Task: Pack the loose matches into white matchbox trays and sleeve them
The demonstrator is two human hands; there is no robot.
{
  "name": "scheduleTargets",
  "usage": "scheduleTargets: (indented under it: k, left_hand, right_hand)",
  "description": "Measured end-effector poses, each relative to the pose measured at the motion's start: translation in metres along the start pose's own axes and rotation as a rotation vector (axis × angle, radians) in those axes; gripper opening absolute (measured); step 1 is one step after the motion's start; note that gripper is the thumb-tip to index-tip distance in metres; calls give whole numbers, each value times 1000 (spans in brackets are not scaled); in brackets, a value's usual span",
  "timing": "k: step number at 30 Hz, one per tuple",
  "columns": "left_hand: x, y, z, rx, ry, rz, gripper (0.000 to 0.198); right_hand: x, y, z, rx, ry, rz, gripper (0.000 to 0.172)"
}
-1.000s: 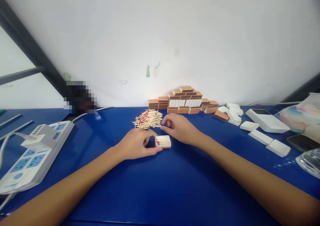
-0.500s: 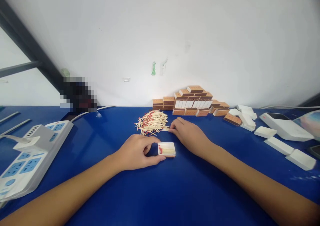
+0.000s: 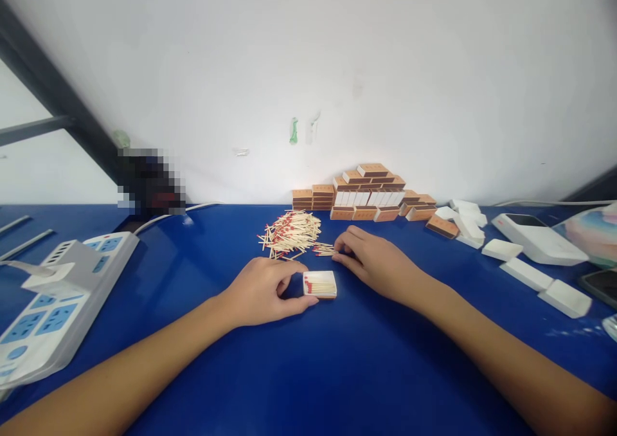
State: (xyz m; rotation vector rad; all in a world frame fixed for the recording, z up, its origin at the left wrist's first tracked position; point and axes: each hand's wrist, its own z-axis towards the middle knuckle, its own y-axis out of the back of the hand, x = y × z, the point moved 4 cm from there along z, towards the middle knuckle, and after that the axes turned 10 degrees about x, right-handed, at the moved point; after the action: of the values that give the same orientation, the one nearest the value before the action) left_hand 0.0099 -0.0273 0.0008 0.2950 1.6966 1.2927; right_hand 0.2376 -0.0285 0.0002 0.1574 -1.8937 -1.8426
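Observation:
My left hand grips the left end of a small matchbox between thumb and forefinger. Its white tray faces up, with several red-headed matches lying along the near side. My right hand has its fingertips closed on the right ends of a small bunch of matches, their red heads pointing left. Beyond my left hand lies a loose heap of matches, just left of the bunch.
Stacked brown matchboxes stand against the wall. White trays and a white device lie at the right, with a dark phone near the edge. A white power strip with a plugged-in cable sits at the left.
My right hand has drawn a small bunch of matches out of the heap to the right, slightly toward me. My left hand stays on the matchbox.

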Motion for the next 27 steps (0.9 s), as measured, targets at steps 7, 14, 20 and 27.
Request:
scheduleTargets:
  k: [7, 14, 20, 27]
  left_hand:
    - [-4, 1, 0, -5, 3, 30, 38]
    - [-4, 1, -2, 4, -8, 51, 38]
    - [-3, 0, -2, -3, -27, 61, 37]
    - [-5, 1, -2, -35, -31, 86, 35]
  right_hand:
    - [-3, -4, 3, 48, -60, -15, 9]
    - [-4, 1, -4, 97, -25, -24, 14]
    - [-3, 3, -7, 90, -21, 21, 12]
    - [5, 0, -7, 149, -56, 100, 19]
